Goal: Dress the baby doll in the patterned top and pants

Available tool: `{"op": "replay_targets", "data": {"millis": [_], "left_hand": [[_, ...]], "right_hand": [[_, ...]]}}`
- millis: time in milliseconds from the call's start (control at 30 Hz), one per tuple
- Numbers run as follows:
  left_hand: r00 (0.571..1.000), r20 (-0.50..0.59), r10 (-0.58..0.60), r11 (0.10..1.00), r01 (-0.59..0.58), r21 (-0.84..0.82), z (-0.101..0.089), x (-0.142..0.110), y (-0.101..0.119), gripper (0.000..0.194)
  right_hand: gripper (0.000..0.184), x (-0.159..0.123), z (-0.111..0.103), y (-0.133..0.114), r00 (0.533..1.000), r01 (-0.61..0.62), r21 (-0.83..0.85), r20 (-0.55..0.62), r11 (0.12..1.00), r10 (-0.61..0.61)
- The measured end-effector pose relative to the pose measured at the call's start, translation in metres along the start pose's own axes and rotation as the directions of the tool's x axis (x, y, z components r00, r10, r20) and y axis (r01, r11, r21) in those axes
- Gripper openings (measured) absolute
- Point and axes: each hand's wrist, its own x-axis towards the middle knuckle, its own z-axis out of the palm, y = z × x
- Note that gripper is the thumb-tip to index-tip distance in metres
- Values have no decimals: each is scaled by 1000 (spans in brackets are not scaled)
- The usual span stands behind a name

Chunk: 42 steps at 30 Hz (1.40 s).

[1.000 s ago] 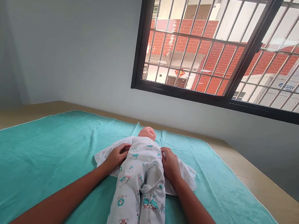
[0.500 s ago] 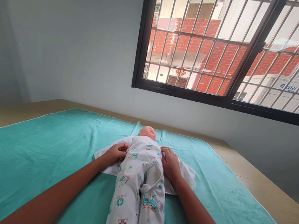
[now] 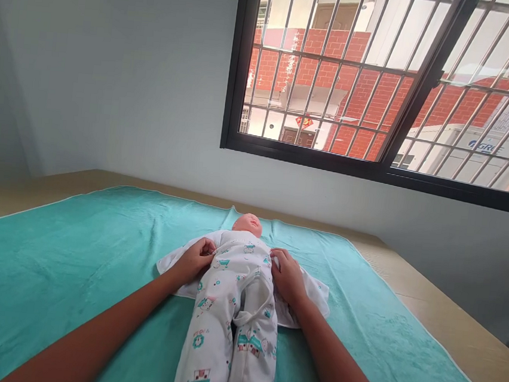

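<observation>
A baby doll [image 3: 248, 224] lies on its back on a teal blanket [image 3: 109, 243], its head away from me. White printed baby trousers [image 3: 217, 319] cover its legs and reach high up its body. Under them a white top [image 3: 314, 290] spreads out to both sides. My left hand [image 3: 197, 259] is closed at the left edge of the trousers' waist, fingers curled on the cloth. At the right edge, my right hand [image 3: 288, 276] grips the waist in the same way, its fingertips partly hidden by the fabric.
The blanket covers most of a wooden surface [image 3: 431, 316], whose bare edges show at the back and right. Behind it stands a pale wall [image 3: 134, 83] with a dark-framed, barred window [image 3: 312, 154].
The whole view has shifted slightly, so everything appears a little further left. Both hands stay at the sides of the trousers' waist, with hardly any movement.
</observation>
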Motion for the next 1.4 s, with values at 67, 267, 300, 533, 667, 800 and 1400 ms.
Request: {"op": "replay_targets", "data": {"millis": [67, 267, 300, 533, 667, 800, 1400], "left_hand": [[996, -49, 74, 982, -64, 176, 0, -2, 4, 21], [942, -269, 202, 866, -44, 497, 7, -7, 9, 16], [936, -291, 199, 868, -30, 495, 7, -7, 8, 16], [908, -326, 262, 828, -38, 560, -4, 1, -11, 14], [935, -153, 321, 797, -179, 577, -2, -4, -3, 21], [943, -32, 332, 811, -267, 520, 4, -8, 6, 30], [976, -176, 128, 975, -91, 203, 12, -1, 3, 33]], "right_hand": [[19, 0, 0, 0, 1000, -1, -2, 0, 1000, 1], [19, 0, -1, -1, 1000, 10, 15, 2, 1000, -10], [19, 0, -1, -1, 1000, 11, 16, 3, 1000, -11], [17, 0, 0, -1, 1000, 12, 20, -1, 1000, -12], [18, 0, -1, -2, 1000, -11, 41, 8, 999, 11], [23, 4, 2, -5, 993, -114, 181, 3, 977, 115], [35, 38, 0, -26, 953, -303, 517, 169, 800, 251]]}}
